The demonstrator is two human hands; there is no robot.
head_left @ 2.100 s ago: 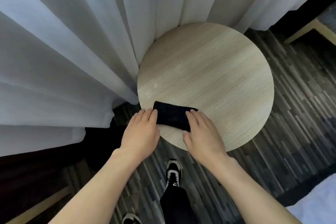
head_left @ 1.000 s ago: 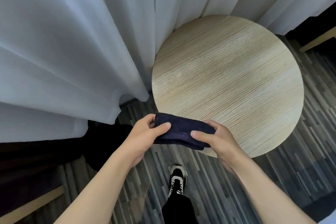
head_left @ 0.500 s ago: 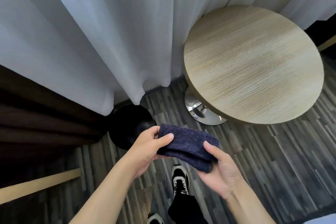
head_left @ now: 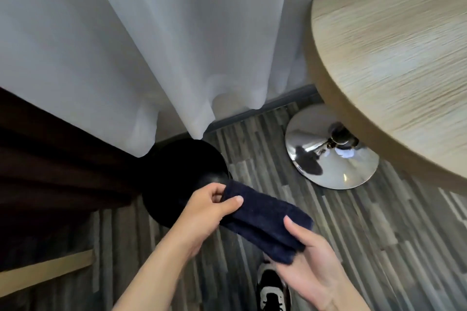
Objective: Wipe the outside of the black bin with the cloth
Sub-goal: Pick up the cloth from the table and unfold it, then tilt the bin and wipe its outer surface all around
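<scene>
A folded dark blue cloth [head_left: 265, 219] is held between both hands above the floor. My left hand [head_left: 204, 212] pinches its upper left end with thumb and fingers. My right hand [head_left: 310, 265] supports its lower right end from below, thumb on top. The round black bin [head_left: 177, 171] stands on the floor just behind and left of my left hand, partly tucked under the white curtain and partly hidden by my hand and the cloth. The cloth's left end overlaps the bin's near rim in view; contact cannot be told.
A white curtain [head_left: 156, 40] hangs behind the bin, a dark brown drape [head_left: 50, 159] to its left. A round wooden table [head_left: 404, 58] with a chrome base [head_left: 331, 146] stands to the right. My shoe [head_left: 273, 288] is on the striped floor below the cloth.
Both hands lifted the cloth off the table and carried it down and left toward the bin. The view swung down, bringing the bin and table base into sight.
</scene>
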